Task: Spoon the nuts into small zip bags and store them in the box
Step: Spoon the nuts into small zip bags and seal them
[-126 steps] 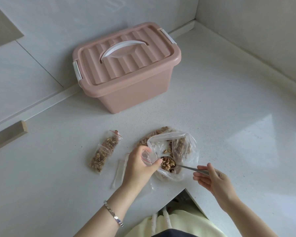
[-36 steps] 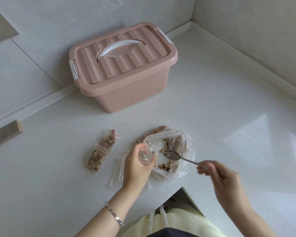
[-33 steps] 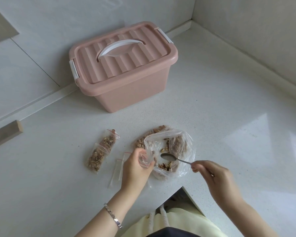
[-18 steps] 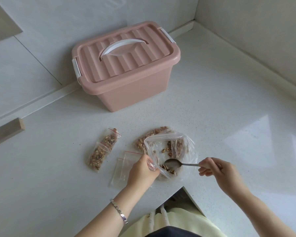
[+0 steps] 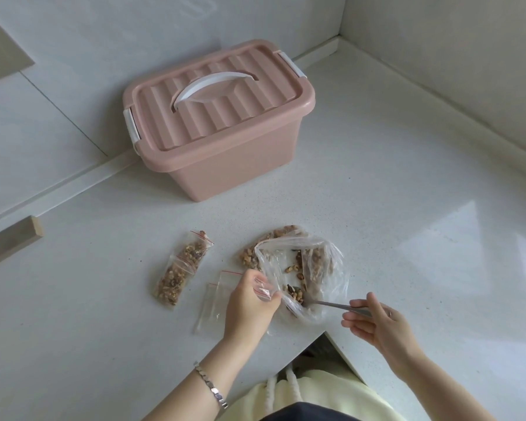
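Pinching zip bag (image 5: 263, 290), spoon (image 5: 331, 305) beside fingers (image 5: 247, 283)

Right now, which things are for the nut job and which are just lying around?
For the job: spoon, big nut bag, little bag in the left hand, spare empty bags, filled bags, pink box.
Not for the job: wooden bar, bracelet.
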The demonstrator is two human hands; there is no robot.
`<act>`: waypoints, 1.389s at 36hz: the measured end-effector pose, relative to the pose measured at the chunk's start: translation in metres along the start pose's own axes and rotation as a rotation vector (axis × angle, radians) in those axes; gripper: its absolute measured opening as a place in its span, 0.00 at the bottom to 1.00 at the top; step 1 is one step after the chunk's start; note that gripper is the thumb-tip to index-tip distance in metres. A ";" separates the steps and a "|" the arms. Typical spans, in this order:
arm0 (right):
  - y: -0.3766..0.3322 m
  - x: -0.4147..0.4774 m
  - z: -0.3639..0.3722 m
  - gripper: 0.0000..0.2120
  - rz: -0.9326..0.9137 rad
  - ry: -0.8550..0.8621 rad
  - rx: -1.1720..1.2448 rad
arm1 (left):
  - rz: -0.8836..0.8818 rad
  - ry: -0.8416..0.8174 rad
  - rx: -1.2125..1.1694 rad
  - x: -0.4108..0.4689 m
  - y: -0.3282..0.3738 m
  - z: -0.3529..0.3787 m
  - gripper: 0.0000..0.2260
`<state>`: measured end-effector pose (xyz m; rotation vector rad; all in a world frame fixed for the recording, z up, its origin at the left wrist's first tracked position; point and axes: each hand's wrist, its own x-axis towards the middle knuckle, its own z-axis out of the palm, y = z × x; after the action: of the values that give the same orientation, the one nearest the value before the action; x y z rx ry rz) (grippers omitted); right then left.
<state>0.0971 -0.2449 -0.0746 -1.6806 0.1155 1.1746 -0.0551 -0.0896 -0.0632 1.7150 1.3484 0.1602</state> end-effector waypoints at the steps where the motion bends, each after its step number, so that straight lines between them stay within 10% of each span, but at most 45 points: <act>1: -0.001 -0.001 -0.001 0.19 -0.011 0.009 0.015 | 0.026 0.021 -0.024 -0.001 -0.001 -0.001 0.11; 14: -0.033 -0.024 0.004 0.20 -0.256 -0.020 0.214 | 0.119 0.043 -0.243 0.000 0.006 0.005 0.19; 20: -0.045 -0.041 0.023 0.39 -0.438 0.016 0.180 | 0.133 0.024 -0.273 0.005 0.017 0.009 0.17; 42: -0.038 -0.062 0.031 0.17 -0.957 0.074 -0.329 | 0.115 0.005 -0.292 0.009 0.016 0.011 0.21; 50: -0.035 -0.048 0.022 0.14 -0.826 0.185 -0.282 | 0.328 0.247 -0.359 -0.001 0.011 0.004 0.16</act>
<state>0.0783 -0.2328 -0.0148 -1.8022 -0.6039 0.4209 -0.0451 -0.0924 -0.0568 1.6282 1.1157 0.7753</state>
